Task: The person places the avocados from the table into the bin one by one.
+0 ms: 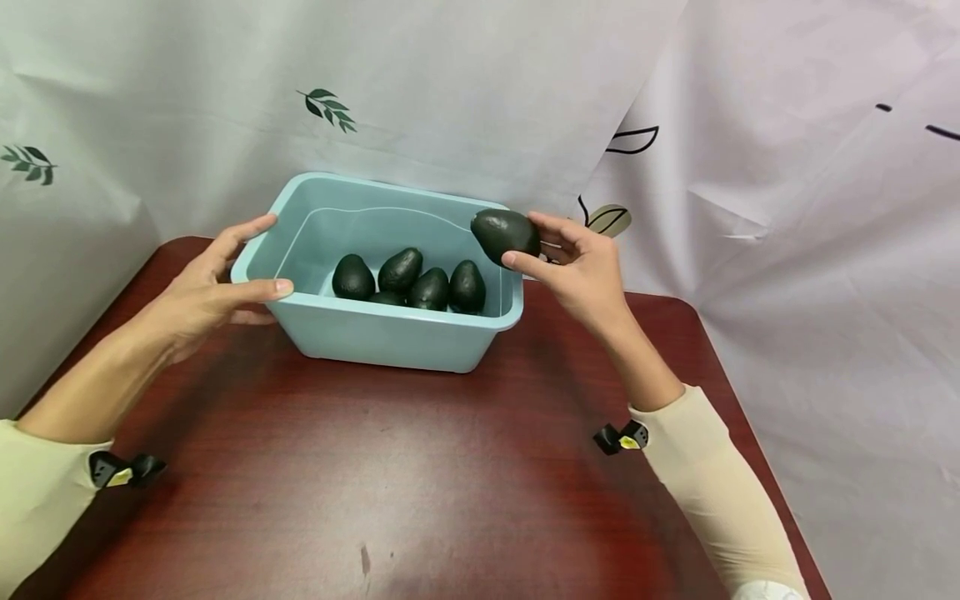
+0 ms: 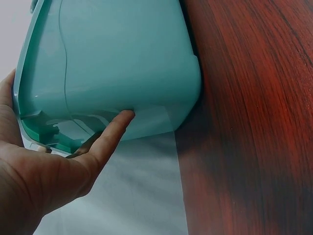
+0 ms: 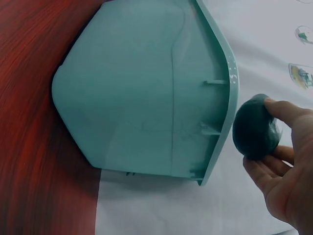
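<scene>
A light-blue plastic bin (image 1: 390, 337) stands on the table with several dark avocados (image 1: 429, 289) lying at its bottom. At its left end, my left hand (image 1: 206, 283) holds the rim, thumb over the front edge and another finger on the left edge. In the left wrist view one finger (image 2: 115, 129) lies along the bin's outer wall. My right hand (image 1: 581, 267) grips one more avocado (image 1: 504, 235) between thumb and fingers, over the bin's right end. The right wrist view has this avocado (image 3: 257, 127) just past the rim (image 3: 231, 83).
The bin stands near the far edge of a dark red wood-grain table (image 1: 420, 467). Behind and beside it hangs a pale sheet (image 1: 465, 92) with leaf prints. A small black camera sits on each sleeve cuff (image 1: 667, 417).
</scene>
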`<act>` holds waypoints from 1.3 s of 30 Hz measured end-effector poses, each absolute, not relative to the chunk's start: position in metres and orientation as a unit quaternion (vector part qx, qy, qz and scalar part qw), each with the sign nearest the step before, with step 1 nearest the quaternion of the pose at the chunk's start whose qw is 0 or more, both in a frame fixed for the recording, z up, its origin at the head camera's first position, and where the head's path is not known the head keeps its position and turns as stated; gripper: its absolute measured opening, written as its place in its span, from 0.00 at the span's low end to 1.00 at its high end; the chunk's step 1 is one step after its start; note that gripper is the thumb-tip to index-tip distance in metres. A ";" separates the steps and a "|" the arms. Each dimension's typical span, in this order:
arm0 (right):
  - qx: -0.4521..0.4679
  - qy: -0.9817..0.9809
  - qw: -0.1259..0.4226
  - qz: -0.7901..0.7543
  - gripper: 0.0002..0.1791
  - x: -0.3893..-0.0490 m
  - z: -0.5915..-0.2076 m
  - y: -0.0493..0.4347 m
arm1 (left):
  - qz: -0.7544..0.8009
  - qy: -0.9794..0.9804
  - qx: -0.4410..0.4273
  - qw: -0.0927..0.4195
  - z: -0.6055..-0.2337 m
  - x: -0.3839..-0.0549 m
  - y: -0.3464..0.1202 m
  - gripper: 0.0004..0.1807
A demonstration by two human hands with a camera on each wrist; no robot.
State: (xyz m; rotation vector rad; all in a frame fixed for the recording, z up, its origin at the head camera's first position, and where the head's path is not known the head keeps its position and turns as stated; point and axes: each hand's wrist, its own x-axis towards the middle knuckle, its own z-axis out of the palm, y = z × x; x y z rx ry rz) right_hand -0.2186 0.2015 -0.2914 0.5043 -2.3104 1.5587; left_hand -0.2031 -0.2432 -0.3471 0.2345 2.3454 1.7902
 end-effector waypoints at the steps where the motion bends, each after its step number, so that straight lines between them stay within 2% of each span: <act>1: 0.178 -0.806 0.153 0.543 0.32 -0.219 -0.292 0.200 | 0.602 0.789 0.079 0.090 -0.347 -0.203 -0.243 0.48; 9: 0.197 -0.815 0.153 0.523 0.32 -0.218 -0.296 0.191 | 0.600 0.791 0.079 0.091 -0.347 -0.202 -0.243 0.48; 17: 0.198 -0.807 0.141 0.539 0.26 -0.217 -0.299 0.192 | 0.606 0.786 0.080 0.090 -0.347 -0.201 -0.242 0.48; 29: 0.201 -0.796 0.150 0.550 0.23 -0.216 -0.308 0.202 | 0.600 0.790 0.083 0.090 -0.347 -0.201 -0.242 0.48; 39: 0.144 -0.805 0.148 0.555 0.22 -0.206 -0.318 0.224 | 0.587 0.798 0.103 0.088 -0.350 -0.202 -0.243 0.48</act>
